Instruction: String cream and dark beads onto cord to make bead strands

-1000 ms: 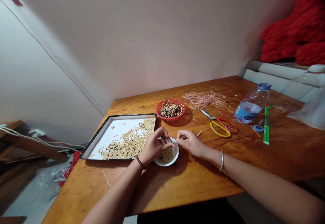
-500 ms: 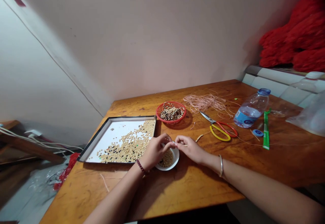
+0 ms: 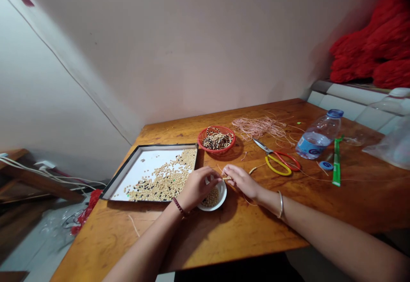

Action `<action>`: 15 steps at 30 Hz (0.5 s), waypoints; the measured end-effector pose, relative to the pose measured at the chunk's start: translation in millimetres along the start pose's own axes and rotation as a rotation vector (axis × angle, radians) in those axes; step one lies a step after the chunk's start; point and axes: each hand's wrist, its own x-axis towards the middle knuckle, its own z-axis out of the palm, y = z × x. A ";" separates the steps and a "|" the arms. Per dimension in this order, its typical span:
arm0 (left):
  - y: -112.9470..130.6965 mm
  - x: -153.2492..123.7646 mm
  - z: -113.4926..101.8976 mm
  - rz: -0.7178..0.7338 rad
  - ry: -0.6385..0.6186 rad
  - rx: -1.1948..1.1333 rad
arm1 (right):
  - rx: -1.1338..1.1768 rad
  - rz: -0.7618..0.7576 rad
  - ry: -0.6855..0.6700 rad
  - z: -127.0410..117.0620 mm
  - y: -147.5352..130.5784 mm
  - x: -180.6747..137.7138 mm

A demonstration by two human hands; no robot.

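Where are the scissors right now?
In the head view, the scissors lie on the wooden table, right of the hands, between red basket and water bottle.

Your left hand sits over the near-left side of the small white bowl, fingers curled and thumb pinched to the fingertips, wrist wearing a dark red band. Your right hand lies just right of the bowl, palm down, fingertips pinched and nearly meeting the left ones above its rim. Both forearms angle in from below, converging toward the bowl.
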 end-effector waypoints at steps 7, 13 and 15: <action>-4.3 -1.0 6.0 -0.071 0.061 0.041 | -0.238 0.000 -0.075 -6.2 6.5 2.5; -2.4 -2.9 4.2 -0.118 0.064 0.143 | -0.244 0.016 -0.041 -10.4 6.8 5.3; -0.6 -3.5 0.1 -0.165 0.048 0.315 | -0.216 0.023 -0.004 -11.3 4.2 5.5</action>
